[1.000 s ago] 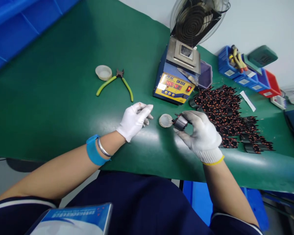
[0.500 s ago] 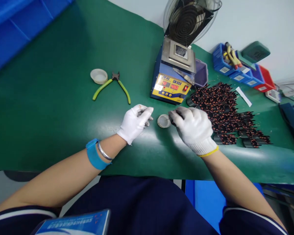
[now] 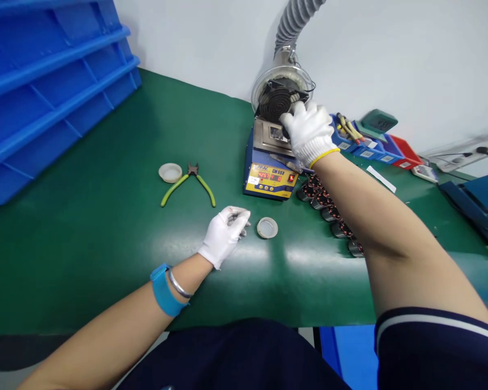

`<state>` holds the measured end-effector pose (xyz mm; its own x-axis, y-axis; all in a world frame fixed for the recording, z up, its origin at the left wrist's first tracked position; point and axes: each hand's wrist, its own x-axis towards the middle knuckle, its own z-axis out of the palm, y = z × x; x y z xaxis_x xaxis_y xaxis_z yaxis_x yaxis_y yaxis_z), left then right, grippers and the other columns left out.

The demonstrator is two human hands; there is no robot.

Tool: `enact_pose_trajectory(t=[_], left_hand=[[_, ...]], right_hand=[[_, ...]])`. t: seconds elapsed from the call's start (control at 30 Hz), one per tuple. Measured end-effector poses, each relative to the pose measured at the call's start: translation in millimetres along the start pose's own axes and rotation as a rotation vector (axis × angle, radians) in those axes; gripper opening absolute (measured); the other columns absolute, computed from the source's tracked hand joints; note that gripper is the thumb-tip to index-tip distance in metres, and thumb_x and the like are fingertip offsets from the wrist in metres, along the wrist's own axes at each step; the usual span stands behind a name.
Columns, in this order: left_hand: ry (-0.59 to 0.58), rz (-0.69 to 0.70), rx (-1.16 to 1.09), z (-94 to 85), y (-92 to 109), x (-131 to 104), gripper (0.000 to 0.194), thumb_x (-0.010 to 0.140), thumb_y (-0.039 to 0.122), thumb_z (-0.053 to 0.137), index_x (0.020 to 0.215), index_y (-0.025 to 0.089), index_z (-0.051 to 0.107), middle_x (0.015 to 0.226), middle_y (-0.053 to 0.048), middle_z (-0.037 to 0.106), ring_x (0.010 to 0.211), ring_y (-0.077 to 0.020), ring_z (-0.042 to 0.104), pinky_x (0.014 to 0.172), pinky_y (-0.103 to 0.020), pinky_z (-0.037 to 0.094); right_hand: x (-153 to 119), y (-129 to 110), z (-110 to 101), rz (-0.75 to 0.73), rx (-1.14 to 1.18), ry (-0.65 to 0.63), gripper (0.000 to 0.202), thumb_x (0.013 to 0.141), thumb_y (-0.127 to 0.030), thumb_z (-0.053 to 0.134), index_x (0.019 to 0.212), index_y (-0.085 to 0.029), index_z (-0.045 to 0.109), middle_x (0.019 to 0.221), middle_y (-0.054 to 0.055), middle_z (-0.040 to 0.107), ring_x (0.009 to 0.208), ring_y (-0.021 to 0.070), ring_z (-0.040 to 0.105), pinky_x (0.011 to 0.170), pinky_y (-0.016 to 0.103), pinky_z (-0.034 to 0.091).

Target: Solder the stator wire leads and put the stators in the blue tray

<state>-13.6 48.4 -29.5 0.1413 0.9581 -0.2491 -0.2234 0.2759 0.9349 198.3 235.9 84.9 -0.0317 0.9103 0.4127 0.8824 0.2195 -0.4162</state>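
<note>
My right hand (image 3: 309,130), in a white knit glove with a yellow cuff edge, is closed above the right side of the solder pot (image 3: 268,181). Something dark shows at its fingertips, too small and covered to name. The pot's square metal bath (image 3: 277,133) lies just left of those fingers. My left hand (image 3: 226,233), gloved in white with grey-stained fingertips, rests over the green table with thumb and forefinger pinched together; nothing shows between them. Right of it stands a small round white dish (image 3: 267,228), apart from both hands.
Green-handled cutters (image 3: 193,170) lie spread beside another white dish (image 3: 170,173). Copper-wound black parts (image 3: 325,206) stand in rows, partly behind my right arm. A fume hood (image 3: 282,92) is behind the pot. Parts bins (image 3: 366,151) line the back right; blue crates (image 3: 57,103) stand left.
My right hand has moved up and away from the small dish to the solder pot. My left hand keeps its pinch beside the dish. The view has tilted up, showing more wall.
</note>
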Motion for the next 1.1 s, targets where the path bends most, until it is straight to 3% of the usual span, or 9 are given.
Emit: enact_pose_trajectory(t=[0.17, 0.33, 0.43, 0.6, 0.73, 0.83, 0.93, 1.03, 1.1], left_hand=[[-0.010, -0.011, -0.009, 0.0, -1.2, 0.6, 0.048, 0.064, 0.059, 0.075, 0.083, 0.017, 0.062, 0.066, -0.001, 0.066, 0.052, -0.0114, 0.057, 0.052, -0.025, 0.045], [-0.019, -0.015, -0.013, -0.1, -1.3, 1.3, 0.048, 0.064, 0.059, 0.076, 0.083, 0.017, 0.063, 0.066, -0.001, 0.066, 0.052, -0.0113, 0.057, 0.052, -0.025, 0.045], [-0.025, -0.012, -0.010, 0.1, -0.6, 1.9, 0.049, 0.064, 0.060, 0.077, 0.082, 0.017, 0.063, 0.066, -0.001, 0.066, 0.052, -0.0113, 0.057, 0.052, -0.025, 0.045], [-0.024, -0.015, 0.001, -0.3, -0.9, 2.6, 0.052, 0.063, 0.062, 0.077, 0.083, 0.016, 0.063, 0.066, -0.002, 0.067, 0.051, -0.0113, 0.057, 0.051, -0.025, 0.045], [-0.015, -0.011, 0.020, -1.4, -3.0, 2.0, 0.052, 0.063, 0.062, 0.077, 0.084, 0.016, 0.063, 0.067, -0.002, 0.068, 0.051, -0.0116, 0.058, 0.050, -0.024, 0.046], [-0.006, 0.006, 0.049, -1.2, -3.2, 3.2, 0.052, 0.063, 0.061, 0.077, 0.085, 0.016, 0.063, 0.067, -0.003, 0.069, 0.051, -0.0122, 0.059, 0.049, -0.024, 0.047], [0.000, 0.033, 0.097, -0.9, -1.4, 6.0, 0.053, 0.062, 0.062, 0.077, 0.085, 0.016, 0.063, 0.068, -0.004, 0.069, 0.052, -0.0131, 0.060, 0.050, -0.025, 0.049], [-0.006, 0.053, 0.162, -5.5, -0.4, 6.3, 0.054, 0.064, 0.061, 0.078, 0.089, 0.016, 0.063, 0.070, -0.004, 0.070, 0.054, -0.0138, 0.061, 0.051, -0.026, 0.051], [0.005, 0.094, 0.255, -12.2, -2.0, 5.6, 0.050, 0.070, 0.059, 0.078, 0.093, 0.016, 0.064, 0.074, -0.004, 0.072, 0.056, -0.0146, 0.063, 0.054, -0.027, 0.053]], right_hand=[[-2.1, -0.9, -17.0, -0.089, -0.519, -0.020, 0.026, 0.097, -0.024, 0.059, 0.111, -0.003, 0.068, 0.124, 0.013, 0.065, 0.134, 0.0321, 0.051, 0.103, 0.055, 0.038], [16.9, 7.7, -38.3, 0.119, -0.372, 0.008, 0.058, 0.086, -0.057, 0.065, 0.102, -0.001, 0.067, 0.115, 0.017, 0.067, 0.114, 0.0277, 0.064, 0.095, 0.048, 0.047], [18.2, -1.2, -32.6, 0.209, -0.362, -0.037, 0.055, 0.083, -0.053, 0.070, 0.101, -0.002, 0.067, 0.106, 0.018, 0.069, 0.109, 0.0285, 0.066, 0.094, 0.049, 0.048], [9.5, -18.6, -16.8, 0.222, -0.401, -0.124, 0.049, 0.084, -0.042, 0.072, 0.113, -0.003, 0.065, 0.120, 0.019, 0.067, 0.119, 0.0315, 0.062, 0.102, 0.049, 0.046], [3.0, -24.5, -28.9, 0.249, -0.339, -0.094, 0.046, 0.084, -0.043, 0.070, 0.109, -0.005, 0.066, 0.116, 0.019, 0.068, 0.117, 0.0317, 0.063, 0.101, 0.049, 0.046], [-9.5, -24.9, -52.1, 0.303, -0.181, 0.011, 0.044, 0.084, -0.047, 0.069, 0.097, -0.005, 0.068, 0.095, 0.014, 0.068, 0.105, 0.0295, 0.065, 0.095, 0.048, 0.046], [-40.3, -15.2, -76.7, 0.429, 0.240, 0.151, 0.025, 0.088, -0.035, 0.065, 0.091, -0.010, 0.064, 0.079, 0.006, 0.064, 0.084, 0.0189, 0.065, 0.087, 0.041, 0.050], [-103.5, 6.3, -99.7, 0.494, 0.862, 0.298, 0.010, 0.086, -0.024, 0.062, 0.093, -0.019, 0.056, 0.077, -0.001, 0.061, 0.066, 0.0097, 0.057, 0.076, 0.031, 0.055], [-166.8, 22.7, -111.9, 0.476, 1.052, 0.379, 0.027, 0.077, -0.028, 0.073, 0.095, -0.022, 0.054, 0.083, -0.003, 0.062, 0.068, 0.0091, 0.060, 0.075, 0.028, 0.058]])
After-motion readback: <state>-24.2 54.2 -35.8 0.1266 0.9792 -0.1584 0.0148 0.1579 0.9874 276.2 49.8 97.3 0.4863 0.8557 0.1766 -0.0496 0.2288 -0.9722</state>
